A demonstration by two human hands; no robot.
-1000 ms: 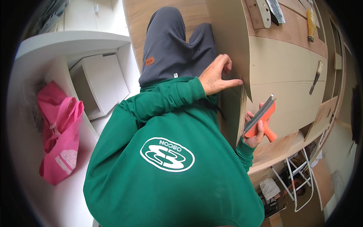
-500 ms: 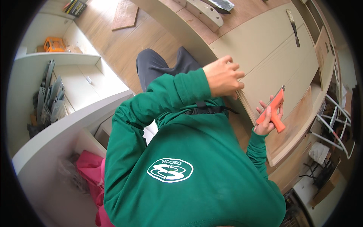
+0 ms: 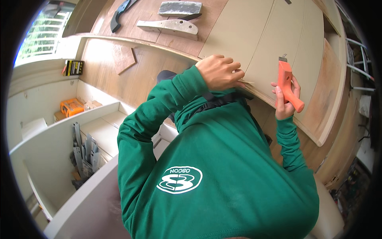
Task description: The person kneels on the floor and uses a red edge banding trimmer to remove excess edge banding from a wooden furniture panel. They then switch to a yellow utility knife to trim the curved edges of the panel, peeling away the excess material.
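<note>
At right of frame we see an orange, metal-tipped, L-shaped tool [image 3: 285,77] gripped in the bare right hand [image 3: 285,98], long axis slanting tip-up, while the bare left hand [image 3: 221,72], fingers curled, contents indiscernible, lies leftward.

Bright daylight comes from the window [image 3: 43,36] at upper left, kinda blown out with a blue fringe. The beige panel [image 3: 238,30] gets soft light, the right rim's murky and smeary, fisheye bends straight edges, corners go black.
</note>
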